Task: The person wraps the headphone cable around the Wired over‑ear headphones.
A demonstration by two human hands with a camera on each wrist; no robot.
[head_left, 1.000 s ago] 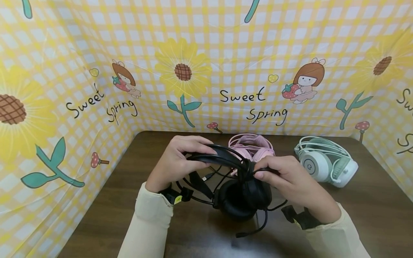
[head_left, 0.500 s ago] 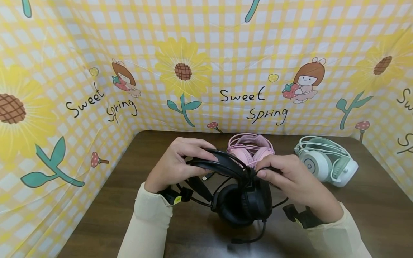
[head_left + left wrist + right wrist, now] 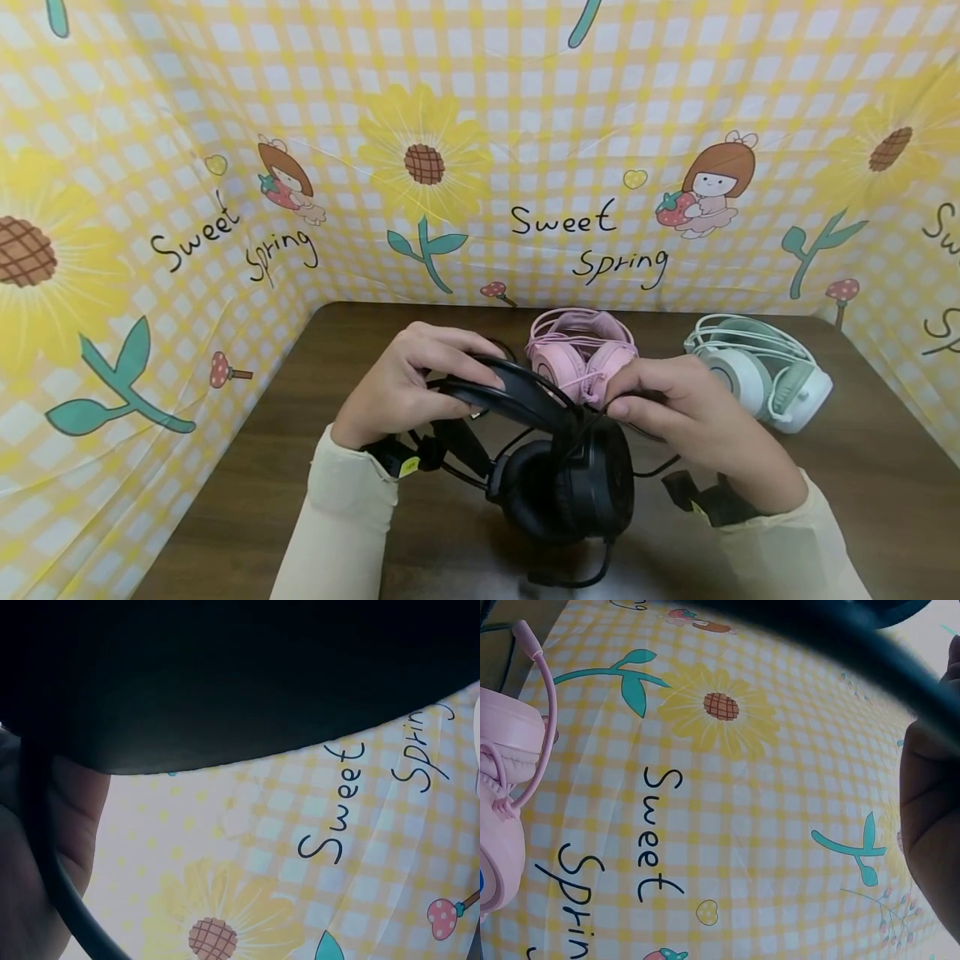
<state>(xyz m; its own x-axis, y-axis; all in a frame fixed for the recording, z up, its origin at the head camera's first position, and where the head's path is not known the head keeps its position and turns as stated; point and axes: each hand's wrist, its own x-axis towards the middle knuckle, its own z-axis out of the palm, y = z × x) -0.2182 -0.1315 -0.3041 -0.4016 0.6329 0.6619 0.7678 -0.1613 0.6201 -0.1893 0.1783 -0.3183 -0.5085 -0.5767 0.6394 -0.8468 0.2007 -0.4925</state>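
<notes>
A black headset (image 3: 596,479) with a boom microphone (image 3: 573,581) is held tilted over the middle of the table. My left hand (image 3: 408,383) grips its headband (image 3: 517,400), fingers over the top and thumb beneath. Between thumb and fingers, my right hand (image 3: 678,408) pinches the black cable (image 3: 615,403) beside the right ear cup. In the left wrist view the dark headband (image 3: 247,690) fills the top, with part of the left hand (image 3: 60,840) at the left edge. A blurred black strand crosses the right wrist view near the right hand (image 3: 934,802).
A pink headset (image 3: 573,358) with its cable bundled lies behind the black one. To its right rests a mint-and-white headset (image 3: 765,375). The brown wooden table (image 3: 247,500) meets a yellow checked cloth (image 3: 450,67) at the back and sides.
The black headset has come down a little toward the table's front, its microphone swinging lower. My right hand has shifted slightly right with the cable; the left keeps its grip.
</notes>
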